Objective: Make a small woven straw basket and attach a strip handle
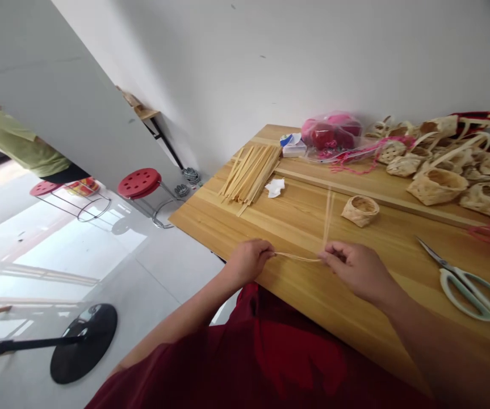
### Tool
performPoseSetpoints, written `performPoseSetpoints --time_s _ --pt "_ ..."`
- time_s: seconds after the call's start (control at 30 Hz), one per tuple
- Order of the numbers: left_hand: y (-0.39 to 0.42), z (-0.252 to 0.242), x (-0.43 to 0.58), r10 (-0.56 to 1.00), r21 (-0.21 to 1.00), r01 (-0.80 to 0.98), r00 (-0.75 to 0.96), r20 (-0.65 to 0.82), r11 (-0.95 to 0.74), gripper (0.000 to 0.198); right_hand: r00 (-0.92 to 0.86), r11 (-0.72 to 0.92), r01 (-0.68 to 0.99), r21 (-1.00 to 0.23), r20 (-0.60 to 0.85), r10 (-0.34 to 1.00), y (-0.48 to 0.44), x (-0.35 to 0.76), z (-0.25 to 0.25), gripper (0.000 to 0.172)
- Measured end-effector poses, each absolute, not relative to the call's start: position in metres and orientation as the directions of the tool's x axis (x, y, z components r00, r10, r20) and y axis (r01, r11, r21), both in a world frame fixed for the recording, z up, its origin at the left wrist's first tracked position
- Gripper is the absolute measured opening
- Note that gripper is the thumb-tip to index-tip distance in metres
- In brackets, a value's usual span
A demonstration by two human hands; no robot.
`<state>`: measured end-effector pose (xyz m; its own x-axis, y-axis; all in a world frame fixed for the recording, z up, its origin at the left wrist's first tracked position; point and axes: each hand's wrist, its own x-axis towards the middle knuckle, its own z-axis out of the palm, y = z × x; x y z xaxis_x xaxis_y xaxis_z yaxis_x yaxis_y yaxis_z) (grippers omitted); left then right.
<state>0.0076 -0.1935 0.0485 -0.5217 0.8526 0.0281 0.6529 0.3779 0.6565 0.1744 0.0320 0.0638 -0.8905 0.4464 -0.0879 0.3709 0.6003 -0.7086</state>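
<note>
Thin pale strips (pixel 298 257), like split bamboo, stretch between my two hands above the table's near edge. My left hand (pixel 251 258) pinches one end of them. Fingers of my right hand (pixel 349 264) are closed on the strips too, and their free ends stick up from that grip, blurred. A small woven basket (pixel 360 211) without a handle sits on the table just beyond my right hand. To the right lie scissors (pixel 468 284) with pale green handles, their blades slightly apart.
A bundle of flat strips (pixel 251 173) lies on the wooden table (pixel 296 221) beside a scrap of white paper (pixel 275 188). Several woven baskets (pixel 438 184) and a plastic bag of pink yarn (pixel 332 136) line the wall side. A red stool (pixel 139 183) and another person's sleeve (pixel 19 142) are at left.
</note>
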Motion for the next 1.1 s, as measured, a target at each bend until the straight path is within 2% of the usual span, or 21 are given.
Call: performPoseSetpoints --time_s 0.1,0.17,0.23,0.3,0.37,0.47,0.53,0.57,0.63,0.7,0.77,0.83,0.87,1.0,1.1 --pt "-0.188 0.058 -0.005 0.86 0.596 0.713 -0.506 0.071 0.37 0.021 -0.938 0.687 0.343 -0.64 -0.2 0.283 0.022 0.174 0.061 0.027" --pt "-0.179 0.064 -0.011 0.894 0.474 0.82 -0.428 0.134 0.321 0.022 -0.94 0.672 0.334 -0.661 -0.286 0.186 0.012 0.173 0.057 0.026" --pt "-0.169 0.068 -0.014 0.927 0.323 0.915 -0.314 0.203 0.24 0.02 -0.916 0.576 0.369 -0.73 -0.389 0.095 0.002 0.172 0.052 0.026" --pt "-0.159 0.068 -0.014 0.944 0.243 0.957 -0.218 0.249 0.157 0.017 -0.875 0.417 0.438 -0.796 -0.484 -0.006 -0.006 0.172 0.047 0.026" --pt "-0.151 0.063 -0.011 0.943 0.258 0.962 -0.17 0.286 0.095 0.016 -0.845 0.268 0.491 -0.829 -0.528 -0.082 -0.011 0.174 0.044 0.03" --pt "-0.151 0.049 -0.005 0.873 0.416 0.907 -0.255 0.415 0.067 0.018 -0.851 0.109 0.508 -0.854 -0.517 -0.087 -0.01 0.178 0.043 0.038" --pt "-0.157 0.038 -0.003 0.748 0.581 0.808 -0.445 0.492 0.099 0.034 -0.858 0.018 0.513 -0.858 -0.513 -0.03 -0.007 0.18 0.043 0.043" --pt "-0.162 0.033 -0.002 0.675 0.678 0.725 -0.561 0.479 0.121 0.047 -0.859 -0.02 0.512 -0.859 -0.512 0.001 -0.005 0.181 0.044 0.046" --pt "-0.173 0.025 -0.002 0.58 0.874 0.462 -0.757 0.302 0.148 0.062 -0.86 -0.078 0.503 -0.861 -0.508 0.05 -0.002 0.181 0.044 0.051" --pt "-0.183 0.02 -0.001 0.647 0.983 0.108 -0.762 -0.015 0.15 0.061 -0.866 -0.118 0.484 -0.867 -0.494 0.079 0.0 0.18 0.044 0.054" --pt "-0.189 0.02 0.002 0.793 0.961 -0.213 -0.548 -0.266 0.175 0.063 -0.87 -0.139 0.471 -0.871 -0.485 0.086 0.0 0.178 0.043 0.054" --pt "-0.189 0.025 0.008 0.882 0.886 -0.42 -0.319 -0.347 0.196 0.069 -0.874 -0.139 0.472 -0.871 -0.483 0.061 -0.003 0.176 0.043 0.054" --pt "-0.187 0.028 0.012 0.9 0.851 -0.489 -0.26 -0.349 0.189 0.072 -0.874 -0.131 0.478 -0.869 -0.486 0.034 -0.004 0.175 0.042 0.055" --pt "-0.174 0.037 0.023 0.923 0.775 -0.617 -0.203 -0.327 0.139 0.067 -0.864 -0.104 0.503 -0.858 -0.499 -0.066 -0.011 0.175 0.043 0.054" --pt "-0.167 0.037 0.026 0.901 0.782 -0.613 -0.269 -0.342 0.114 0.057 -0.857 -0.095 0.516 -0.851 -0.513 -0.058 -0.013 0.176 0.045 0.053"
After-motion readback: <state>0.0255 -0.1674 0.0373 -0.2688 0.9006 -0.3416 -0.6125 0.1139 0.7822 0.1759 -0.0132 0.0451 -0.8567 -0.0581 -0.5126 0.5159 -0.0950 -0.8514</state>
